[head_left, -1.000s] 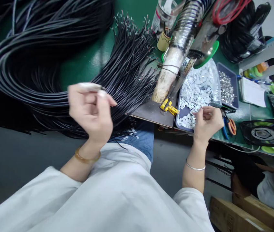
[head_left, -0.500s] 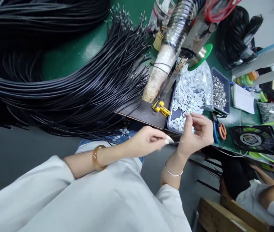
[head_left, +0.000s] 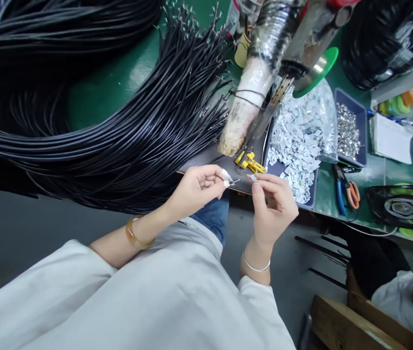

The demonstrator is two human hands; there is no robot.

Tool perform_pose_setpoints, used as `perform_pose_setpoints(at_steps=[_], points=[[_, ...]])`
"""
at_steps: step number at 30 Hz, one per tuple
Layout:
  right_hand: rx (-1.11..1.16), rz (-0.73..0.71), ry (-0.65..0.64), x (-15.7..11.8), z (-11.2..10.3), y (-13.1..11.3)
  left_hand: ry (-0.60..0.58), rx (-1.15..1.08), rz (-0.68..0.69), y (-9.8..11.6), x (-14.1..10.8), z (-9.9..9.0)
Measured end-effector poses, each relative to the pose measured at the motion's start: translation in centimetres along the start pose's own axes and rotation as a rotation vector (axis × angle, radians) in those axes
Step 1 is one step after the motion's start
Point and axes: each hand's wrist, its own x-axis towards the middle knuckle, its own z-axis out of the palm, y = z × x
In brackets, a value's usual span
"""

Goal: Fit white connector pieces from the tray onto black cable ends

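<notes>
Between the covered fingertips of my left hand [head_left: 201, 189] a thin black cable end [head_left: 234, 182] is pinched, its bare tip pointing right. My right hand [head_left: 274, 204] is closed on a small pale square piece [head_left: 252, 177], held by thumb and forefinger just right of the cable tip. The two are apart. Past the right hand lies a shallow tray [head_left: 314, 192] heaped with similar pale pieces [head_left: 296, 141]. A yellow clip-like tool [head_left: 250, 162] rests on the dark board right above my hands.
A large bundle of black cables [head_left: 119, 131] covers the left of the green table. A taped duct [head_left: 245, 107] slants down in front. Right are a bin of metal parts [head_left: 347, 129], orange-and-blue pliers [head_left: 348, 192], a fan [head_left: 405, 209] and a notepad [head_left: 390, 137]. Another person [head_left: 403, 296] sits lower right.
My right hand has come left from the tray's edge with the pale piece. My left hand has moved up and left with the cable end. The view has shifted slightly.
</notes>
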Motion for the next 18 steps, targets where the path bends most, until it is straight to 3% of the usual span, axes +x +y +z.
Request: perform_pose_setpoints(at_steps=[5, 10, 18], points=[[0.194, 0.154, -0.183, -0.4, 0.8, -0.1, -0.068, -0.064, -0.029, 0.1, 0.3, -0.1], [0.23, 0.168, -0.197, -0.5, 1.1, 0.0, -0.183, -0.04, -0.001, 0.4, 0.6, -0.3], [0.197, 0.153, -0.214, -0.4, 0.9, 0.2, -0.278, -0.063, -0.125, 1.1, 0.4, -0.7]])
